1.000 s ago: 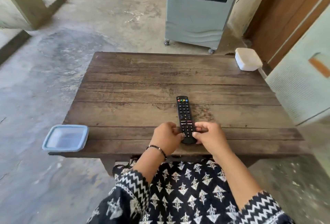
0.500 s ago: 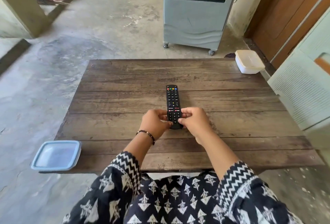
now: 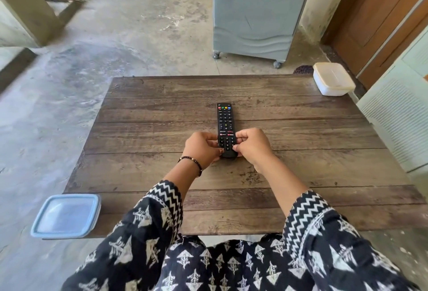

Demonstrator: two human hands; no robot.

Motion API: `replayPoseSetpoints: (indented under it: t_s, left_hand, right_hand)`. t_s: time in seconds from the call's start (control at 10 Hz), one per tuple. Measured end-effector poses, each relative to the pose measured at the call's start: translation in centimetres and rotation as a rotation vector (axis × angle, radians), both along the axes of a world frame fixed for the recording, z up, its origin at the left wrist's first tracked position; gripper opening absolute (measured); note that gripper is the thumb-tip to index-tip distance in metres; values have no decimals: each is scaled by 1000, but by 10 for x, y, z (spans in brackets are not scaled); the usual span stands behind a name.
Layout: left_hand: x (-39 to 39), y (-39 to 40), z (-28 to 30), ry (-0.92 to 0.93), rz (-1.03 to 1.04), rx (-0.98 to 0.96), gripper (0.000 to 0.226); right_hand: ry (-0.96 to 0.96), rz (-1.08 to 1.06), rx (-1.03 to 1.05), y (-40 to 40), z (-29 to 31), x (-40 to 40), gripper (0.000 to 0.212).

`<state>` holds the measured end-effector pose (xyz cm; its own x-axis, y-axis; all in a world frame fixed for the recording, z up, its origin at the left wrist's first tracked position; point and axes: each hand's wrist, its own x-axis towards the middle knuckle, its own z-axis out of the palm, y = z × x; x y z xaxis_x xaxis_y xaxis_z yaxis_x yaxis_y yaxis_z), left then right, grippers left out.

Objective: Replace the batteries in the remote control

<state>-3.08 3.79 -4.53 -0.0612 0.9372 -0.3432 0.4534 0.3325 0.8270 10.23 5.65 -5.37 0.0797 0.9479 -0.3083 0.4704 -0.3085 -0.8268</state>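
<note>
Head view: both hands' grip, left hand [image 3: 202, 149] and right hand [image 3: 251, 146], around remote [image 3: 225, 124]; lidded blue container [image 3: 66, 215], contents unclear.

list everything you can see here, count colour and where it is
black TV remote control with coloured buttons: 1, black, button side up at the middle of the table, near end between both hands
brown wooden plank table: 1, brown, centre of view
blue lidded plastic container: 1, blue, near left corner of the table
white lidded plastic container: 1, white, far right corner of the table
grey air cooler on wheels: 1, grey, on the floor beyond the table
brown wooden door: 1, brown, far right
left hand: 1, black bead bracelet on wrist, gripping the remote's near end
right hand: 1, gripping the remote's near end
</note>
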Motion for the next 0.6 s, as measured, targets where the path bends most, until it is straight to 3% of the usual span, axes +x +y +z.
replayPoseSetpoints:
  t_s: [0.4, 0.5, 0.6]
  left_hand:
    - [9, -8, -6, -79, 78, -2, 27]
    - [7, -13, -6, -24, 115, 45, 32]
    - [5, -22, 0, 31, 170, 152, 25]
  right_hand:
    - [50, -26, 37, -14, 0, 6, 33]
    - [91, -66, 38, -22, -4, 8, 41]
    - [108, -151, 80, -33, -6, 14, 34]
